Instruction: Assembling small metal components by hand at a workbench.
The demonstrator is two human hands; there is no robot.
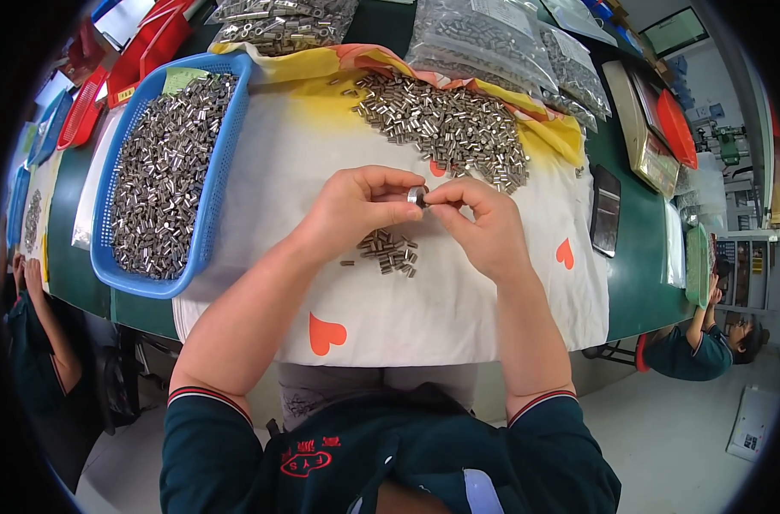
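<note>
My left hand (356, 206) pinches a small round metal ring (416, 196) with a dark centre between thumb and fingers. Close against its right side, my right hand (489, 227) has thumb and index finger closed; whatever they grip is too small and covered to make out. Under my hands, a small pile of short metal cylinders (388, 251) lies on a white cloth (459, 308) with red hearts. Beyond them spreads a larger heap of the same cylinders (446, 124), bordered by the cloth's bunched yellow edge (557, 144).
At left stands a blue basket (219, 171) full of metal cylinders. Plastic bags of metal parts (484, 38) line the back. A dark phone-like slab (605, 211) lies at right on the green table (639, 283). Other people sit at both sides.
</note>
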